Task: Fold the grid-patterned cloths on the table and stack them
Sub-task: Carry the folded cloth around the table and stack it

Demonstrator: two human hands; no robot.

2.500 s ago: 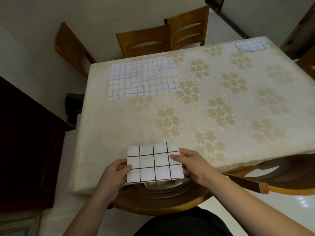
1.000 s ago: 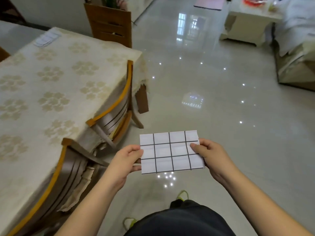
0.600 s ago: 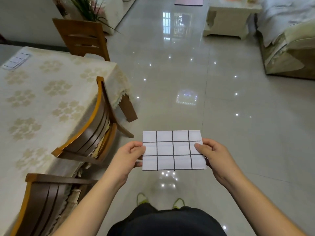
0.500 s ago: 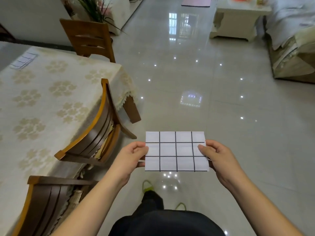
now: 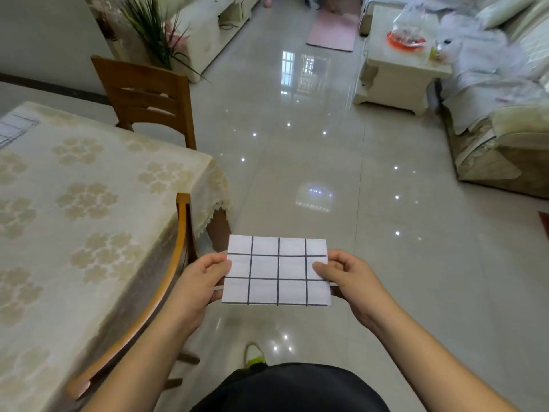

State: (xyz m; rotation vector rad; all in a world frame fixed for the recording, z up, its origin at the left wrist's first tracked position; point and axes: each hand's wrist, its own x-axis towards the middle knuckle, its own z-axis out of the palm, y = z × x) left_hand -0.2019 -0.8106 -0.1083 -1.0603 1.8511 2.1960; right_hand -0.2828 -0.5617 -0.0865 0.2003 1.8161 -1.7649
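Observation:
A folded white cloth with a black grid is held flat in the air over the tiled floor, to the right of the table. My left hand pinches its left edge and my right hand pinches its right edge, thumbs on top. Another folded grid cloth lies at the far left edge of the view on the table, which is covered by a cream flowered tablecloth.
A wooden chair is tucked against the table's near side right beside my left arm; another chair stands at the table's far end. A potted plant, a cream side table and a sofa lie beyond the shiny floor.
I have turned from facing the table to facing along its right side and walked forward. The folded cloth stays held between both hands. The far chair and sofa have come closer.

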